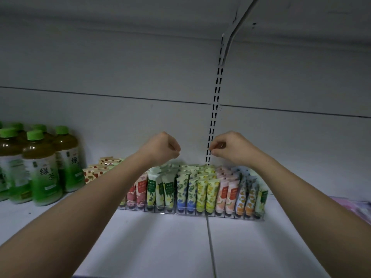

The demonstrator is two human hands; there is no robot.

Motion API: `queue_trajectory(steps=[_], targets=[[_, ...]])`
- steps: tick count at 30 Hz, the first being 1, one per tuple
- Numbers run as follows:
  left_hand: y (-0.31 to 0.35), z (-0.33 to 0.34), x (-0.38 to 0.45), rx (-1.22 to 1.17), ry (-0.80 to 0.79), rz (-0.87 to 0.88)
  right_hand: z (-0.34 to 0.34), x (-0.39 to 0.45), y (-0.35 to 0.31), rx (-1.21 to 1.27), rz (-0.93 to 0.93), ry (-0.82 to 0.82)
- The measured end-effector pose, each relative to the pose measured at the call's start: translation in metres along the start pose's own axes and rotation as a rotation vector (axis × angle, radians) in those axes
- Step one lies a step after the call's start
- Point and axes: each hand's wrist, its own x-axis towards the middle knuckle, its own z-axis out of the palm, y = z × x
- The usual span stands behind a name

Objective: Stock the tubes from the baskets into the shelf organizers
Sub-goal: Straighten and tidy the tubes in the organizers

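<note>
Both forearms reach forward over the white shelf [160, 237], hands raised above the stocked rows.

Left hand [162, 146]: fingers curled into a loose fist, knuckles toward the back panel. Nothing visible in its grasp; whether it encloses anything small cannot be told.

Right hand [230, 146]: fingers bent inward, thumb and forefinger pinched close together at the tips. No tube visible between them; whether they hold anything cannot be told.

Tubes [200, 189]: standing cap-down in rows inside the clear shelf organizers [230, 216], directly below and slightly nearer than both hands. Rows run front to back. Colours from below the left hand toward beyond the right: red and pink, green and white, blue, yellow, peach, orange, green.

Slotted upright rail [215, 101]: on the back panel just behind the right hand.

Green tea bottles [42, 171]: grouped well out to the left of the left forearm, green caps on. Patterned packets [96, 171] lie between the bottles and the left forearm.
</note>
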Motion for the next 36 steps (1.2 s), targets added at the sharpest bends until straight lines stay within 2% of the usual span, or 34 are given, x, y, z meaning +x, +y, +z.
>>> queue_trajectory(steps=[4, 10, 18, 31, 36], targets=[[-0.011, 0.013, 0.009, 0.010, -0.022, -0.012, 0.017, 0.015, -0.008, -0.044, -0.027, -0.025], [-0.020, 0.040, 0.031, 0.108, -0.072, 0.061, 0.056, 0.040, -0.010, -0.200, -0.082, -0.115], [-0.032, 0.063, 0.054, 0.168, -0.104, 0.010, 0.072, 0.061, -0.002, -0.319, -0.029, -0.227], [-0.036, 0.066, 0.054, 0.168, -0.083, 0.042, 0.076, 0.066, -0.004, -0.293, 0.019, -0.225], [-0.032, 0.053, 0.043, 0.087, -0.072, 0.136, 0.069, 0.054, -0.007, -0.226, -0.036, -0.165]])
